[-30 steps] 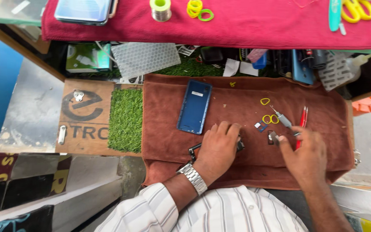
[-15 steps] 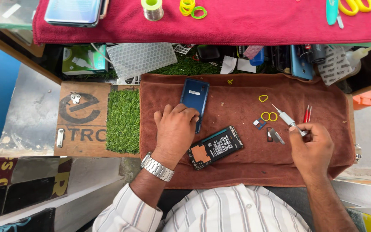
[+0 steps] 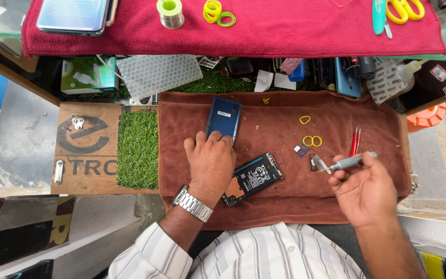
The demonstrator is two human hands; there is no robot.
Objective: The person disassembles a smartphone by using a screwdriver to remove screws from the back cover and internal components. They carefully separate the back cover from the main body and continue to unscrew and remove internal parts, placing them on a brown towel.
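The left hand (image 3: 211, 163) lies flat, fingers loosely spread, its fingertips on the near end of the blue rectangular phone back cover (image 3: 224, 118), which rests on the brown towel (image 3: 280, 134). The opened phone body with its black battery showing (image 3: 254, 177) lies just right of that hand. The right hand (image 3: 365, 188) pinches a slim grey screwdriver (image 3: 348, 163) over small metal parts (image 3: 318, 163); judging by this, the cover is off and the inner work looks unfinished.

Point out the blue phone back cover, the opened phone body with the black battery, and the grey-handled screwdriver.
Blue phone back cover (image 3: 224, 117), head view, upper middle of the panel.
Opened phone body with black battery (image 3: 256, 177), head view, battery face.
Grey-handled screwdriver (image 3: 348, 163), head view, handle.
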